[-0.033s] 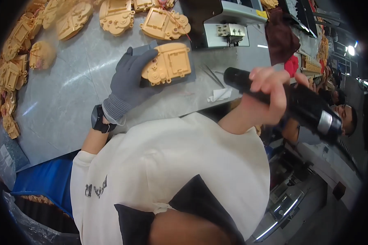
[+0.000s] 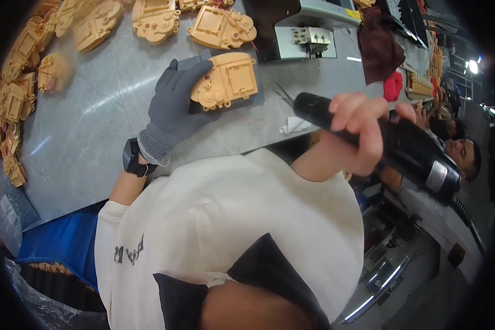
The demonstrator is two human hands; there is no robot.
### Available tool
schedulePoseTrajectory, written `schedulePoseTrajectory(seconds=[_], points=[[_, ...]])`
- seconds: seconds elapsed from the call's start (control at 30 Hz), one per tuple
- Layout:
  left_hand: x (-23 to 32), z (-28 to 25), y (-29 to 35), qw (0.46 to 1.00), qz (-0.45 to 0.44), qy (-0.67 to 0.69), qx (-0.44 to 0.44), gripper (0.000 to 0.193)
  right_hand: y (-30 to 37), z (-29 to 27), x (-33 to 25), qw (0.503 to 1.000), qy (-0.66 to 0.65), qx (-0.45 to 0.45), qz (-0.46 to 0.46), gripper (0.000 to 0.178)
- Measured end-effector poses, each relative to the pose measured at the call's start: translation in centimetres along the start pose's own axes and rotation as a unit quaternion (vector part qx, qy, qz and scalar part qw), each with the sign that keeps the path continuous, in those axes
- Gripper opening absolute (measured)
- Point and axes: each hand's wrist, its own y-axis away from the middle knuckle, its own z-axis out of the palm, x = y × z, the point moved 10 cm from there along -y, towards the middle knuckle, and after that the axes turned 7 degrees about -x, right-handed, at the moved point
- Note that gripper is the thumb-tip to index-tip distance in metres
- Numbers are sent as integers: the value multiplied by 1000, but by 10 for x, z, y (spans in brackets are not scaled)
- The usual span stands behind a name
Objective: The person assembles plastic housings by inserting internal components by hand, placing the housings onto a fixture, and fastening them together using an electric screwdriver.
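Observation:
My left hand (image 2: 176, 99), in a grey glove, grips a tan plastic housing (image 2: 228, 82) with a square recess and small round bosses. The housing rests on a dark grey pad (image 2: 258, 98) on the table, its left end between thumb and fingers. My bare right hand (image 2: 363, 129) is wrapped round a thick black corded power tool (image 2: 415, 157) with a silver band. The tool's narrower end points left, toward the housing but apart from it. Its exact kind does not show.
Several similar tan housings (image 2: 220, 27) lie along the table's far and left sides. Tweezers (image 2: 282, 93) and a white paper scrap (image 2: 295, 125) lie near the tool's narrow end. A metal machine (image 2: 308, 41) stands at the back, beside a dark cloth (image 2: 379, 44). Another person (image 2: 462, 157) sits at right.
The power tool in my right hand has shifted slightly left, its narrow end closer to the housing. My left hand keeps its hold, and the housing sits slightly higher in view.

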Motion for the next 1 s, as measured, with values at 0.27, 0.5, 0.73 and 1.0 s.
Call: schedulePoseTrajectory(seconds=[0.27, 0.5, 0.73, 1.0], points=[[-7, -1, -1, 1000, 1, -1, 12, 81, 10, 30, 26, 997, 17, -29, 62, 50], [-6, 0, 2, 1000, 19, 20, 9, 77, 8, 43, 37, 996, 18, -56, 61, 48], [-6, -4, 1, 999, 33, 16, 30, 74, 6, 59, 47, 991, 65, -104, 52, 45], [-8, -7, 2, 999, 39, 14, 33, 73, 10, 53, 71, 990, 15, -42, 132, 44]])
